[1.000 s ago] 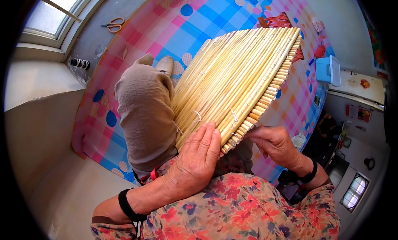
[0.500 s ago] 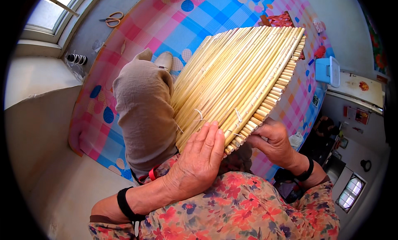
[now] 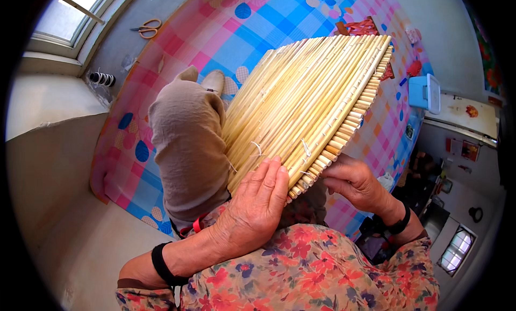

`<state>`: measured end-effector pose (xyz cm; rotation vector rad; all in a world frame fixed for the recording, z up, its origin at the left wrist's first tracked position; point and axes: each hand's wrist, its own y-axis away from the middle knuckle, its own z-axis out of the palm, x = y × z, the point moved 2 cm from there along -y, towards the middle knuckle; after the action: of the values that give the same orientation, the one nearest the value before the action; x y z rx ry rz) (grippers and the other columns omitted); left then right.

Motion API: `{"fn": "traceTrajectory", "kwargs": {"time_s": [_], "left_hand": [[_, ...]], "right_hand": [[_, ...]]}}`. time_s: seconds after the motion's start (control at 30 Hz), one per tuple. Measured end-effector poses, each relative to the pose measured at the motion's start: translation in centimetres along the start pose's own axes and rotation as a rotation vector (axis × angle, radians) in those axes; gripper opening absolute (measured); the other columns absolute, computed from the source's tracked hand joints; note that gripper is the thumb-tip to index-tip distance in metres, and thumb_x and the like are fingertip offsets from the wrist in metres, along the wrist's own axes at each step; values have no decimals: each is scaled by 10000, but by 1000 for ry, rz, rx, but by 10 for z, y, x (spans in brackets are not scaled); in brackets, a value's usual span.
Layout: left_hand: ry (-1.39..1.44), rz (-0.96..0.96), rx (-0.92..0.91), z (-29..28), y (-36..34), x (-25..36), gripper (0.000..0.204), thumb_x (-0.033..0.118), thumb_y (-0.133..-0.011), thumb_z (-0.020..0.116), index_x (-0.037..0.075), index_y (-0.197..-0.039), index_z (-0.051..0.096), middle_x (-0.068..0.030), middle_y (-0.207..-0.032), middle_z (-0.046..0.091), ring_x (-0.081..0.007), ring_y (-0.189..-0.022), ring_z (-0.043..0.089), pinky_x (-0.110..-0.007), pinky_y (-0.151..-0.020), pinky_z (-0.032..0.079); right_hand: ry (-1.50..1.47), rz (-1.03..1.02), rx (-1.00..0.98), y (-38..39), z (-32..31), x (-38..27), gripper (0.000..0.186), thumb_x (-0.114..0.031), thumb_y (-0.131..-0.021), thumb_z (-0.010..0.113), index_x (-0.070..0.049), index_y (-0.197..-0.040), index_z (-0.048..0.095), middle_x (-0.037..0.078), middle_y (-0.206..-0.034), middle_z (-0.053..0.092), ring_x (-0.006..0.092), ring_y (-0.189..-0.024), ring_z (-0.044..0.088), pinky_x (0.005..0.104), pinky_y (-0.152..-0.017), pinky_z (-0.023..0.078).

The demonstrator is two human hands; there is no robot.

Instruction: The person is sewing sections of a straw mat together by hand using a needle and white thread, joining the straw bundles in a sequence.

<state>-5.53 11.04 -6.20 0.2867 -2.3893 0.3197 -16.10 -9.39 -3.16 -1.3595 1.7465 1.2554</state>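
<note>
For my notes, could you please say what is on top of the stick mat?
Fingers of the left hand and white thread ends lie on the stick mat; what the fingers cover is hidden.

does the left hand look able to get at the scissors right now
Probably not without leaning: the left hand rests on the stick mat near the body, while the scissors lie well off on the grey ledge, past the bent leg. Nothing appears to cover them, though.
</note>
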Motion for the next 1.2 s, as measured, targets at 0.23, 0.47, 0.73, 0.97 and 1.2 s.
{"fn": "traceTrajectory", "kwargs": {"time_s": [0.23, 0.47, 0.73, 0.97, 1.2], "left_hand": [[-16, -6, -3, 0, 1, 0, 514, 16, -818, 625, -166, -1265, 448, -342, -1275, 515, -442, -1197, 535, -474, -1032, 430], [-25, 3, -16, -2, -2, -2, 499, 43, -837, 613, -178, -1254, 454, -348, -1264, 520, -448, -1194, 535, -482, -1023, 435], [-12, 9, -4, -2, -4, -3, 484, 39, -833, 612, -182, -1237, 463, -354, -1246, 530, -456, -1174, 547, -486, -1008, 447], [-6, 18, -25, -3, -5, -5, 493, 24, -828, 613, -178, -1249, 455, -351, -1252, 527, -458, -1176, 545, -484, -1009, 446], [-18, 14, -25, -2, -4, -6, 504, 32, -826, 621, -179, -1252, 453, -351, -1255, 525, -457, -1180, 542, -484, -1016, 440]], "right_hand": [[-43, 93, -7, -4, -2, -9, 176, -4, -866, 647, -12, -1039, 677, 147, -948, 660, 295, -899, 649, 354, -769, 504], [-57, 53, 13, -14, 2, -13, 77, 3, -917, 603, 42, -923, 669, 82, -741, 605, 138, -596, 623, 271, -523, 483], [-199, 166, -134, -5, -6, -2, 230, -4, -937, 580, 15, -1160, 636, 99, -829, 645, 136, -629, 630, 264, -562, 507], [-181, 120, -63, -6, -4, -2, 206, -37, -946, 589, 21, -1137, 641, 82, -855, 630, 124, -623, 625, 255, -553, 505], [-174, 142, -32, -11, -3, -3, 144, -34, -937, 605, 21, -1052, 670, 75, -774, 641, 108, -569, 603, 244, -504, 481]]}}
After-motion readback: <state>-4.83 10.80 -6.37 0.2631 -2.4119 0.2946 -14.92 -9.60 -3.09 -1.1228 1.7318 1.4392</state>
